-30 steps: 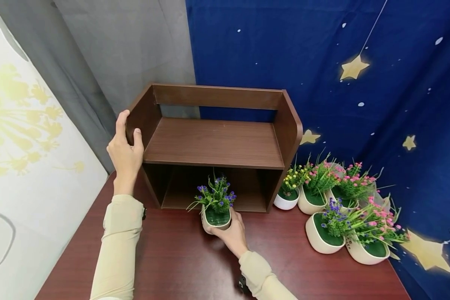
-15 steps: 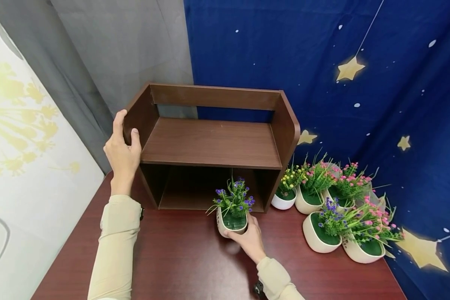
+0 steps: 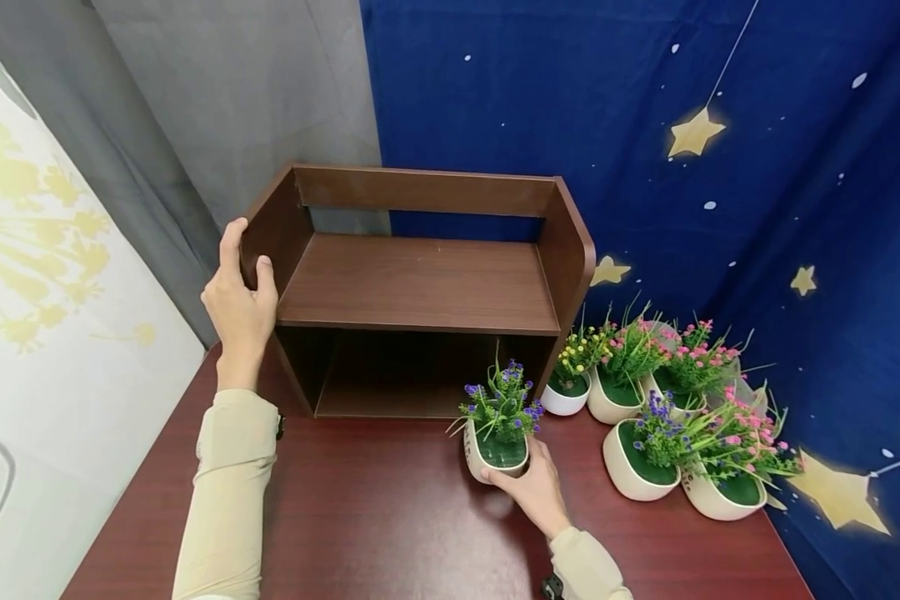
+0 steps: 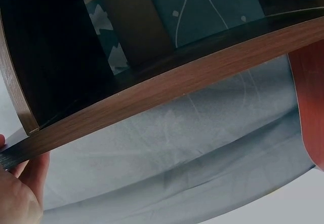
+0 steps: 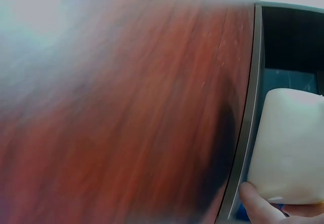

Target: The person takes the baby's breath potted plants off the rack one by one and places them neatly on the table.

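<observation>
My right hand (image 3: 536, 493) grips a cream flowerpot (image 3: 487, 465) with small purple flowers and a green top, in front of the lower right opening of a brown wooden desk shelf (image 3: 427, 283). In the right wrist view the thumb lies on the pale pot (image 5: 288, 143); most of the other fingers are cut off by the frame. At the shelf's left side panel my left hand (image 3: 242, 317) holds the edge, thumb on the inner side and fingers outside. The left wrist view shows that hand (image 4: 23, 193) around the panel's edge (image 4: 152, 95).
Right of the shelf stand several more pots: a white one (image 3: 566, 403) with yellow flowers, a cream one (image 3: 637, 475) with purple flowers, and others with pink flowers (image 3: 723, 500). A blue star-patterned curtain (image 3: 645, 83) hangs behind the reddish-brown table (image 3: 360, 517).
My right hand has carried the purple-flowered pot to the right along the front of the shelf. My left hand keeps its hold on the side panel. The head view has shifted slightly.
</observation>
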`<state>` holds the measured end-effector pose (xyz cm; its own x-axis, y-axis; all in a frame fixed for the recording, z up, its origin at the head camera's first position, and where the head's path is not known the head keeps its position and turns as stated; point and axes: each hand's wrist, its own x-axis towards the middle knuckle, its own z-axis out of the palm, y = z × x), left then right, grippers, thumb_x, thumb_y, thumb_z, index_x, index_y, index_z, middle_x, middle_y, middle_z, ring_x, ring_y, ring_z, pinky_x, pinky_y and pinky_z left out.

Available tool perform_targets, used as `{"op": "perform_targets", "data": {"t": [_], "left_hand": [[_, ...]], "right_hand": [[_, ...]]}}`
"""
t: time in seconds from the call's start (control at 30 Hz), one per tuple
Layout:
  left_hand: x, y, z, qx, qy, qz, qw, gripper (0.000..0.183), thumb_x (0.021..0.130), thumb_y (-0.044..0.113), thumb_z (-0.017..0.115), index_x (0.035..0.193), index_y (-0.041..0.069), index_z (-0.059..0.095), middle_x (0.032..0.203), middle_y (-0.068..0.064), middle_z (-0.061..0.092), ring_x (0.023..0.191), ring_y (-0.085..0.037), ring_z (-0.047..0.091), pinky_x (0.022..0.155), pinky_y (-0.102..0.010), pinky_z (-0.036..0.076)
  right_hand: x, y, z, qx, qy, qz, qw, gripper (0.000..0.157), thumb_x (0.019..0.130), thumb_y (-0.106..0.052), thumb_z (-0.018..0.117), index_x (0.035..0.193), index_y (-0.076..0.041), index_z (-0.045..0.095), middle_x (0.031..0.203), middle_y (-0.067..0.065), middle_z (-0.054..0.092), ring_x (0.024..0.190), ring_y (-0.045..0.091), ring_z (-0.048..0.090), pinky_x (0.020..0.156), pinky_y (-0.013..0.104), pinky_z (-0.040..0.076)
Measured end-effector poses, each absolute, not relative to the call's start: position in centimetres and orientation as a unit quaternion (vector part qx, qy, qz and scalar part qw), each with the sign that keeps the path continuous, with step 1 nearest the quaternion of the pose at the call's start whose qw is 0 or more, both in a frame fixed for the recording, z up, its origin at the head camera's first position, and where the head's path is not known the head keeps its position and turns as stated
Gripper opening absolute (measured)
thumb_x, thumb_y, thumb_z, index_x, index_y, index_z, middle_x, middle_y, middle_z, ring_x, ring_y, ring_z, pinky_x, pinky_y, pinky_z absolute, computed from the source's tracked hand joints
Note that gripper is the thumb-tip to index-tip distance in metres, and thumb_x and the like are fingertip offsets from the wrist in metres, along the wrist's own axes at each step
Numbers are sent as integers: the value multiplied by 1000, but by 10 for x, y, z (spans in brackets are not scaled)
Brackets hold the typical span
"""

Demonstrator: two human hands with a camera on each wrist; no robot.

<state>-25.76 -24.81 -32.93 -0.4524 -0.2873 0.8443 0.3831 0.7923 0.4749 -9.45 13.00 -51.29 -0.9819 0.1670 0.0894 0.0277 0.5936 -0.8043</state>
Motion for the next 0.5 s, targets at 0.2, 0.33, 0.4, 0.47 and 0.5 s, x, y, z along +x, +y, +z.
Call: {"op": "perform_targets", "data": {"t": [0.2,0.33,0.4,0.47,0.5], "left_hand": [[-257,-248,-328,-24,-790,-318,524,46,89,18,50,134,25,49,126,11,57,50,-23,23,47,-38,18],[-256,-247,-328,-21,-792,-320,520,46,89,18,50,134,26,48,125,10,58,51,-23,24,48,-38,19],[-257,-246,-328,-22,-792,-322,518,46,89,18,50,134,25,48,124,8,59,51,-24,25,48,-39,19],[-257,-247,-328,-21,-793,-323,516,46,89,18,50,134,26,48,124,8,59,51,-24,25,48,-39,19],[-257,-247,-329,-20,-794,-323,516,46,89,18,50,134,26,48,124,9,58,51,-24,25,48,-39,19]], "right_hand": [[-88,150,-513,-67,-894,433,90,86,61,-41,82,128,1,49,114,13,53,103,28,53,87,44,40],[-86,161,-514,-73,-898,426,88,87,64,-40,81,129,4,46,117,18,52,106,32,52,89,45,39],[-85,167,-514,-76,-899,423,87,86,64,-40,82,129,4,46,118,18,52,107,32,51,90,45,38],[-83,172,-514,-77,-900,421,88,86,64,-40,82,129,4,46,118,18,52,107,32,51,90,45,38],[-82,175,-514,-79,-900,420,89,86,64,-39,82,129,4,47,117,18,52,107,32,51,90,45,38]]}}
